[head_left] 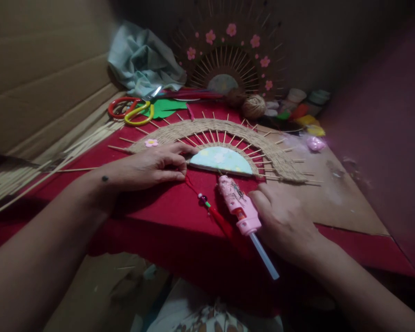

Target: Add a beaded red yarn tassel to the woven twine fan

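Observation:
A woven fan of thin sticks and twine (224,125) lies on the red cloth, with a light blue half-round piece (221,159) at its base. My left hand (159,163) is closed at the left end of that piece, its fingertips pinched by a red cord; a finger rests on the blue edge. From there a red tassel with a dark bead (203,199) hangs over the cloth. My right hand (283,216) grips a pink glue gun (240,205), its nozzle at the blue piece's lower edge and a clear glue stick out of its back.
Scissors (138,113) and green sheets (164,107) lie at the back left, near loose sticks (58,170) and a crumpled cloth (145,60). Behind stands a flowered fan (231,55). A twine ball (254,107) and pink packet (315,144) are at the right.

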A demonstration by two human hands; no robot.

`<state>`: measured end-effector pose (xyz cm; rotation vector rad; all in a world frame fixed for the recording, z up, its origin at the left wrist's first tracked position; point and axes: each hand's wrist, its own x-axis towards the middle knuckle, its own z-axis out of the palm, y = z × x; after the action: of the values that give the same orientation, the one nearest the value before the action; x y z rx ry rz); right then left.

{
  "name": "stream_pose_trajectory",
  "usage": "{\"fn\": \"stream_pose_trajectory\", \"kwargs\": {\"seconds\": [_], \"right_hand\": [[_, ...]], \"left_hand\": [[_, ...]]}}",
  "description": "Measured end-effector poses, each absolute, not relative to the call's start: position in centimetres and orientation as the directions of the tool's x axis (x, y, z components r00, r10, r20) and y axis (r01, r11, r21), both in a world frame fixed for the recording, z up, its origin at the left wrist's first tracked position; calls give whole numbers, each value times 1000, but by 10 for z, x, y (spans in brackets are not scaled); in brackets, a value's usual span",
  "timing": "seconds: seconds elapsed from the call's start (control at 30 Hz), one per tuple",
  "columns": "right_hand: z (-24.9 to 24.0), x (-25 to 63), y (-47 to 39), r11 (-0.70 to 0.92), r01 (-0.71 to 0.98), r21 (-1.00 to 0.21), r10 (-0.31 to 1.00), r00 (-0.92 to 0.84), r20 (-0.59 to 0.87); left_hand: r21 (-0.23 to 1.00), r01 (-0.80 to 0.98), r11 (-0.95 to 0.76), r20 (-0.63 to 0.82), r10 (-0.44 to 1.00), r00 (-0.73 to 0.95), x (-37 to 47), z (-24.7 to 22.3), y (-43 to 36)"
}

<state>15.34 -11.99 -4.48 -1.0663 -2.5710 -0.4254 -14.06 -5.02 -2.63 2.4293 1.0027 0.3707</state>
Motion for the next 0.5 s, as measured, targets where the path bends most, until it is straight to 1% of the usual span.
{"fn": "stream_pose_trajectory", "kwargs": {"seconds": [0.2, 0.33, 0.5], "right_hand": [[-45, 160, -122, 678, 725, 122, 629, -658, 413], [-44, 163, -123, 728, 679, 92, 595, -693, 408], [-39, 171, -133, 753, 652, 85, 542, -688, 482]], "left_hand": [[534, 587, -608, 68, 723, 687, -141, -27, -51], [528, 589, -612, 69, 722, 688, -141, -27, -51], [519, 596, -612, 60, 722, 689, -141, -28, -50]]}}
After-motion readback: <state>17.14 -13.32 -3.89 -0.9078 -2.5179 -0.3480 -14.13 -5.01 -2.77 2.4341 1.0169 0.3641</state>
